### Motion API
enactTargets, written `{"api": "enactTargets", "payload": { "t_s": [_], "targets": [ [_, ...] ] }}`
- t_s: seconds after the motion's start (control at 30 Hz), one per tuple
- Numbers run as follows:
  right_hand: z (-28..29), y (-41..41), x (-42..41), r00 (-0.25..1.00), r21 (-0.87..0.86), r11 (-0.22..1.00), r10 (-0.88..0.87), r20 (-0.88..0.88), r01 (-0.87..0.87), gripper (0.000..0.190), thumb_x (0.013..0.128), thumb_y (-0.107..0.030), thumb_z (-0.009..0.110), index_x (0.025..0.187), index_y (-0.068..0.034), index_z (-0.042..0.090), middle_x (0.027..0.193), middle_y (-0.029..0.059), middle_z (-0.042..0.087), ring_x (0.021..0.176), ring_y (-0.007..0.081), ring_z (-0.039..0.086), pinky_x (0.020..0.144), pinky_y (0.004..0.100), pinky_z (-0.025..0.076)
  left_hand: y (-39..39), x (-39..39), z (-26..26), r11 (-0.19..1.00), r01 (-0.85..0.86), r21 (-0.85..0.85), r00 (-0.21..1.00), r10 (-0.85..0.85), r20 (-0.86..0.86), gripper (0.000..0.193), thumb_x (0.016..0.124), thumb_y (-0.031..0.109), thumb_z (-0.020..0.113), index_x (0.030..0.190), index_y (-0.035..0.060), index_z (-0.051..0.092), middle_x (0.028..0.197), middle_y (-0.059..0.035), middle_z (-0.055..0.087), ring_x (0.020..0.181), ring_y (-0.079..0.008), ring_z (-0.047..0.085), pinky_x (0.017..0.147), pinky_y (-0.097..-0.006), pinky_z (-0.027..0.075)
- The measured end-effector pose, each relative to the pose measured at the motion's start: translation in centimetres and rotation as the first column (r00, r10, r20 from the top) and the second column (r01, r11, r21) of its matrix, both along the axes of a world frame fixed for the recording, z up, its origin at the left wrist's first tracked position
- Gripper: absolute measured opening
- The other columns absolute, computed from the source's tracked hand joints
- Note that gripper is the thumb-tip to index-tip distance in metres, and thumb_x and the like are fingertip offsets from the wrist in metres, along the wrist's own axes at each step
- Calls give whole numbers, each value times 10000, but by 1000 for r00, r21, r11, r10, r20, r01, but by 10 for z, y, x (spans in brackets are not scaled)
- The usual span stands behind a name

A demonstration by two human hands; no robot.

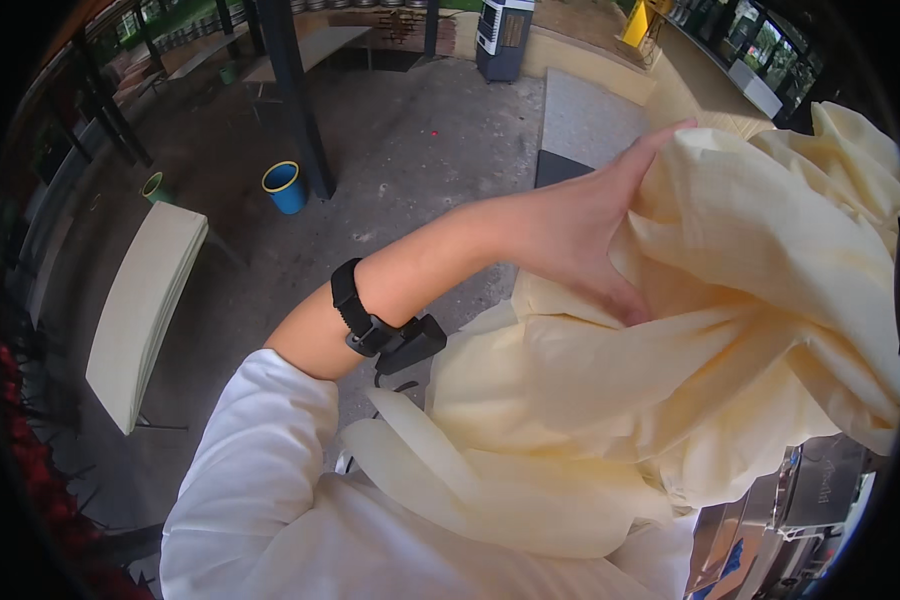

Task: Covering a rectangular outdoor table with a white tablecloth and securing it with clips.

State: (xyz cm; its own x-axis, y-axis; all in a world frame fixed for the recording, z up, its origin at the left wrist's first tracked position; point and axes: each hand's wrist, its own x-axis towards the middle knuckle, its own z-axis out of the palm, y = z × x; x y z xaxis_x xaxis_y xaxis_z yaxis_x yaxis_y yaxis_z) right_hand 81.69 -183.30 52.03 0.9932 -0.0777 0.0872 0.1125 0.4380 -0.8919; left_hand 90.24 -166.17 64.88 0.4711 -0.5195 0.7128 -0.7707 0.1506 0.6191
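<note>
A large cream fabric cloth (585, 375) hangs in loose folds in front of my chest and reaches up to the right rim of the picture. My left hand (600, 225) presses into its bunched upper part, thumb and fingers spread around a thick fold. A black strap with a small black device (397, 337) sits on my left forearm, below the white sleeve. My right hand is not in view; the cloth covers the right side, where it may be hidden.
A long table with a stack of cream boards or cloths (146, 307) stands at the left. Beyond are a blue bucket with a yellow rim (285, 191), a green bucket (156, 187), a dark post (292, 97) and an air cooler (504, 41). Metal equipment (817, 487) is at lower right.
</note>
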Motion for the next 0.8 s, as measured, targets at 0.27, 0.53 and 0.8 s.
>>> {"api": "enactTargets", "payload": {
  "t_s": [0.27,0.53,0.8],
  "targets": [
    [-33,271,27,782,105,846,525,-336,-523,530,920,-175,630,1423,-90,485,1291,201,601,675,178,650,629,280,535,259,-103,-115,960,-243,-141,834,132,-536,847,690,223,870,1409,36,462,1420,-116,511,1333,-237,456,1118,-370,365],
    [-48,510,86,467,294,700,675,-572,-651,496,912,-176,643,1389,-85,540,1238,196,644,679,178,651,633,289,537,498,-152,-234,581,-814,-34,349,440,-827,854,761,274,852,1445,29,402,1402,-124,506,1292,-229,491,1093,-360,393],
    [-93,708,139,568,-450,352,594,-570,-821,378,843,-263,738,1135,-26,705,995,150,719,825,218,668,739,322,526,776,-202,-222,-213,-953,-217,142,319,-937,566,932,246,688,1405,57,440,1230,-88,603,1064,-194,636,875,-323,547]
  ]
}}
